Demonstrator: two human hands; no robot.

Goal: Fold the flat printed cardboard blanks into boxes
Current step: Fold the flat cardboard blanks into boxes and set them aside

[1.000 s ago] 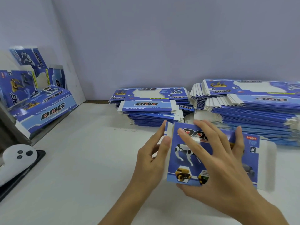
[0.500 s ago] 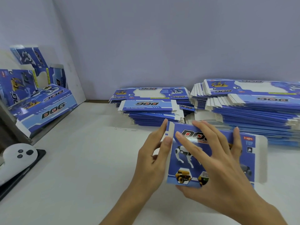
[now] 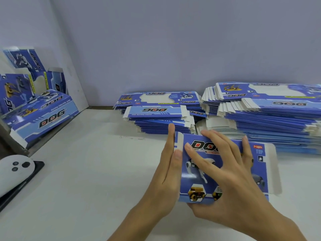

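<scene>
- One cardboard blank (image 3: 224, 169), blue, printed with "DOG" lettering and a white robot dog, sits half-folded on the white surface (image 3: 90, 180), a white flap at its right end.
- Left hand (image 3: 166, 173) presses straight fingers flat against the blank's left side.
- Right hand (image 3: 231, 185) spreads straight fingers over the printed top, thumb beneath the near edge.
- Two stacks of flat blanks (image 3: 161, 112) (image 3: 271, 115) lie just behind.
- Folded boxes (image 3: 40, 115) and a white controller (image 3: 13, 171) sit far left; bare surface lies between.
</scene>
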